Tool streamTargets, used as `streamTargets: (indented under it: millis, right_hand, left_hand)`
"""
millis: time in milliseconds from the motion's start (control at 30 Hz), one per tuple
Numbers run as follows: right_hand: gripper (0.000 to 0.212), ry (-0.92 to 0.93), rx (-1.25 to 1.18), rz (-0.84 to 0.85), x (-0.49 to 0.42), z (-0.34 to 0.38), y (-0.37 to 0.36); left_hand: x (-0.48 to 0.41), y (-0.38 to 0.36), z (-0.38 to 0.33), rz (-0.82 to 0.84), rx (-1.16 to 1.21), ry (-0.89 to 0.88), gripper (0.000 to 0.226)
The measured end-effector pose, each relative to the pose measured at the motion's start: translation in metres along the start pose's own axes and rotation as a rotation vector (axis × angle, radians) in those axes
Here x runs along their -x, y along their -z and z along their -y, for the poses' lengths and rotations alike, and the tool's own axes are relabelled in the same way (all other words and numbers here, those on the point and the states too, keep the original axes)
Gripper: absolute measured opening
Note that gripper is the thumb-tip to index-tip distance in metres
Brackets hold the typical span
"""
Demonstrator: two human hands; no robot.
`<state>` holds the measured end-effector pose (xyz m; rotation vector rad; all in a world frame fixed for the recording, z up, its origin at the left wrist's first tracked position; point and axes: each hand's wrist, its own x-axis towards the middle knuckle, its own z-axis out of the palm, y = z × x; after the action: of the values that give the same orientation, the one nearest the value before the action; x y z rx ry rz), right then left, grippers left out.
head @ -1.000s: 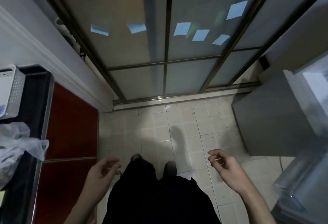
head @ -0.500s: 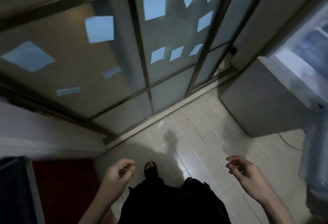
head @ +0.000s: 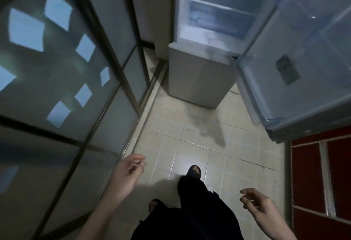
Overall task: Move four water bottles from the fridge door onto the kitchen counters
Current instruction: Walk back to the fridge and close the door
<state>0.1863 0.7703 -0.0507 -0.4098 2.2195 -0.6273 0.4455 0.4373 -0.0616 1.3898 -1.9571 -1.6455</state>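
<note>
The fridge (head: 197, 76) stands ahead with its upper compartment lit and its door (head: 296, 65) swung wide to the right. The door's clear shelves are blurred, and I cannot make out any water bottles in them. My left hand (head: 127, 175) hangs low at centre-left, fingers loosely curled and holding nothing. My right hand (head: 256, 203) is low at the right, also loosely curled and holding nothing. Both hands are well short of the fridge door.
A frosted glass sliding partition (head: 57, 68) with pale blue squares runs along the left. Red cabinet fronts (head: 319, 179) line the right, below the open door's edge. Pale floor tiles (head: 209, 144) lead to the fridge. My dark trousers and sandalled feet are at the bottom.
The view has swung right from the glass partition, bringing the open fridge and its door ahead. A foot has stepped forward. Both hands stay loosely curled and hold nothing.
</note>
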Motion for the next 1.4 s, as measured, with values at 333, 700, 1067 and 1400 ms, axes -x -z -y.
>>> streamTargets:
  millis: [333,700,1067,1400]
  right_hand:
    - [0.013,-0.014,-0.090,-0.040,-0.059,0.011,0.059]
    - [0.016,0.095,-0.107,-0.146,-0.138,0.070,0.116]
    - [0.015,-0.141,-0.570,-0.616,-0.114,0.102,0.123]
    - [0.017,-0.174,-0.809,-0.941,-0.073,0.110,0.194]
  left_hand:
    - [-0.059,-0.065,-0.059,0.110,-0.091,-0.010,0.023]
    - [-0.128,-0.065,-0.086,0.204,-0.080,0.067,0.018]
    - [-0.300,-0.073,-0.147,0.601,-0.305,-0.168,0.034]
    - [-0.341,-0.171,-0.266,0.901,-0.361,-0.472,0.019]
